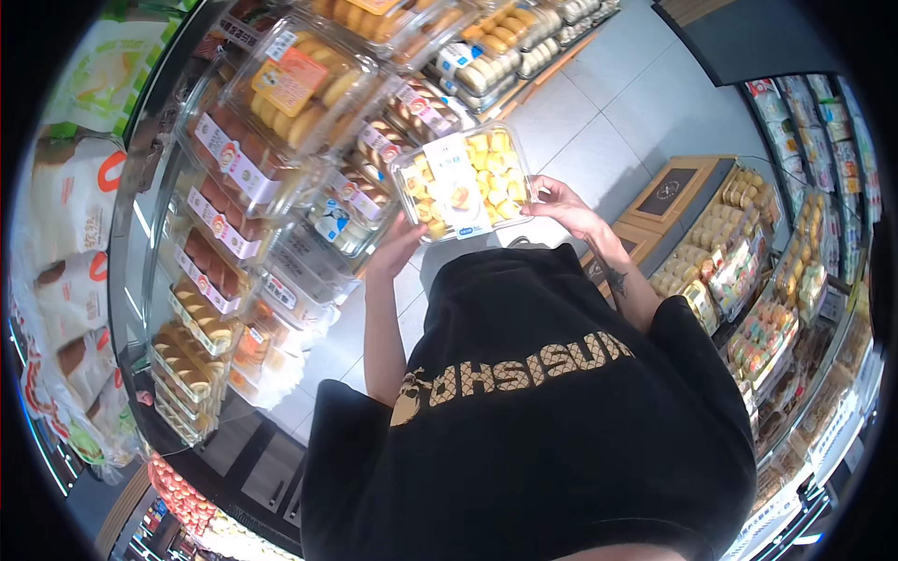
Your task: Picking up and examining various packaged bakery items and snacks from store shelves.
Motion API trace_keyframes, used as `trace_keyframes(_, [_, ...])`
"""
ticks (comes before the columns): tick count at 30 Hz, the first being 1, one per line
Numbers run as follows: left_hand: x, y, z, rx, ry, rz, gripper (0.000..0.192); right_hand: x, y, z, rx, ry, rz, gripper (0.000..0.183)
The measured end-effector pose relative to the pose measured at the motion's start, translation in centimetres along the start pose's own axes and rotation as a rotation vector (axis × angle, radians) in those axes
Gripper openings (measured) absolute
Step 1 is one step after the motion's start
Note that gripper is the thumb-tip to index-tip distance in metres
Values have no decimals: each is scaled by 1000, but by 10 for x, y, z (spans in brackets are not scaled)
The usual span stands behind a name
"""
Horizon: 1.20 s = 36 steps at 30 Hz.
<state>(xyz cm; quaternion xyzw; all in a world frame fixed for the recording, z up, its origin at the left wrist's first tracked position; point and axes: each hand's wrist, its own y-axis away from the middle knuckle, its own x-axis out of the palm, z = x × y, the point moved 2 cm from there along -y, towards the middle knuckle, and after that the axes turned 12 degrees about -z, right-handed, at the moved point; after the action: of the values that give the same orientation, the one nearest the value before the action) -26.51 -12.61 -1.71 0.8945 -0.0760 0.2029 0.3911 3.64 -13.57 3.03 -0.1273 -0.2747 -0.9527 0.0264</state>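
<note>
A clear plastic clamshell box of small yellow pastries (497,168) is held level between my two hands, a white label band running across its lid. My left hand (398,242) grips the box's near left corner. My right hand (561,203) holds its right side, thumb and fingers on the edge. Just left of the box, chocolate-striped rolls in clear boxes (379,144) lie on the display. Higher stacks beside them include a clear box of yellow finger-shaped pastries (302,91) with an orange label.
Stacked boxes of brown pastries (214,270) fill the left display. Bagged bread (70,294) stands at the far left. On the right is a wooden-edged display (673,189) with boxed baked goods (708,238). Grey floor tiles (596,105) show between the displays.
</note>
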Motion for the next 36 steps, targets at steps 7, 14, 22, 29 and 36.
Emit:
trace_keyframes(7, [81,22,9,105,-70,-54,57,-22,87,13,-196,-128,-190,56])
trace_keyframes(14, [161,116,-45,466,-513,-2,77,-19,155,31,-266,-76,-120,44])
trace_keyframes(22, [145,154,-55,900,-512,-65,61,7,226,67,-1284,498,-517,52])
trace_keyframes(29, [148,176,-12,838,-376,-81,59,29,256,59,-1496,496,-640,54])
trace_keyframes(36, [127,119,-30,744,-264,-91,57,42,254,28,-1172,329,-672,69])
